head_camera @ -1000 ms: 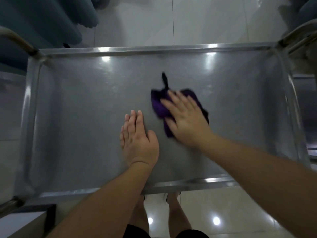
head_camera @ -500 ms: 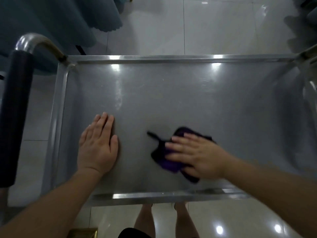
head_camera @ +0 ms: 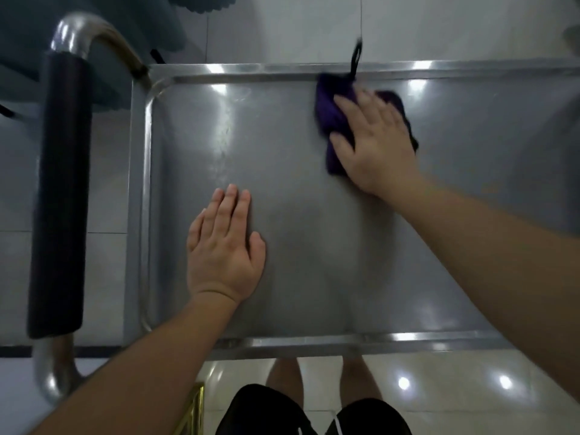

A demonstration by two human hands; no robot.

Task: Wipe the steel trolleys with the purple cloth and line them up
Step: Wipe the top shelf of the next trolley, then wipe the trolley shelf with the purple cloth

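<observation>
Right hand (head_camera: 376, 142) flat, pressing purple cloth (head_camera: 332, 111), now at trolley's (head_camera: 282, 343) far rim; left hand (head_camera: 222, 246) stays flat, released.

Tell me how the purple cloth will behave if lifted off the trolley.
The purple cloth is bunched under the right hand, so it would probably droop limply. Its hanging loop flops over the trolley's rim, suggesting soft, light fabric.

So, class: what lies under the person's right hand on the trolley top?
The purple cloth lies under the right hand, pressed flat against the steel trolley near its far rim. The hand covers the cloth's middle; only its edges and hanging loop show.
</observation>
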